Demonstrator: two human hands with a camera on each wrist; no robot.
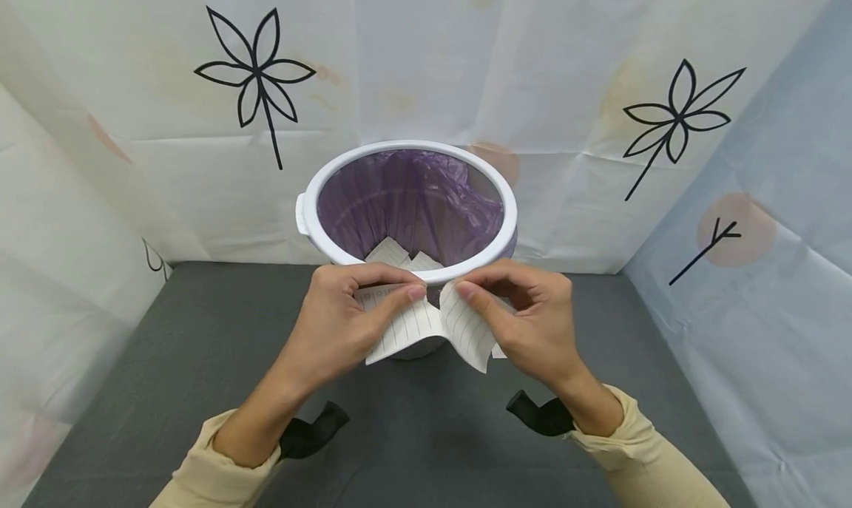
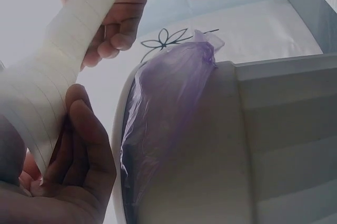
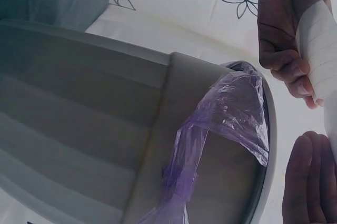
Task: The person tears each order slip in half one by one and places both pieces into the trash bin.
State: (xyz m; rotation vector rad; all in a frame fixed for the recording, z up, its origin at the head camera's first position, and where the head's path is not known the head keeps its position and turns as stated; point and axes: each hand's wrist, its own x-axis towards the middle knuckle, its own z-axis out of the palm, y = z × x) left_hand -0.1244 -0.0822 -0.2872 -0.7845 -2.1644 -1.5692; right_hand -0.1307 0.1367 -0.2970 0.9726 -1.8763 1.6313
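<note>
A sheet of lined paper [image 1: 407,329] stretches between both hands in the head view, just in front of the bin. My left hand [image 1: 336,319] pinches its left part between thumb and fingers. Opposite, my right hand [image 1: 532,316] pinches the right part the same way. A V-shaped gap splits the sheet from its top edge, and a narrow strip in the middle joins the two bent halves. Behind the hands stands a bin with a white rim [image 1: 406,147], lined with a purple plastic bag [image 1: 399,197]. Pieces of lined paper [image 1: 389,252] lie inside it.
The bin stands on a dark grey tabletop [image 1: 226,330]. White cloth with black flower drawings [image 1: 256,72] hangs behind, and pale blue cloth [image 1: 785,286] borders the right side. Black curved pieces [image 1: 313,430] stick out at both wrists.
</note>
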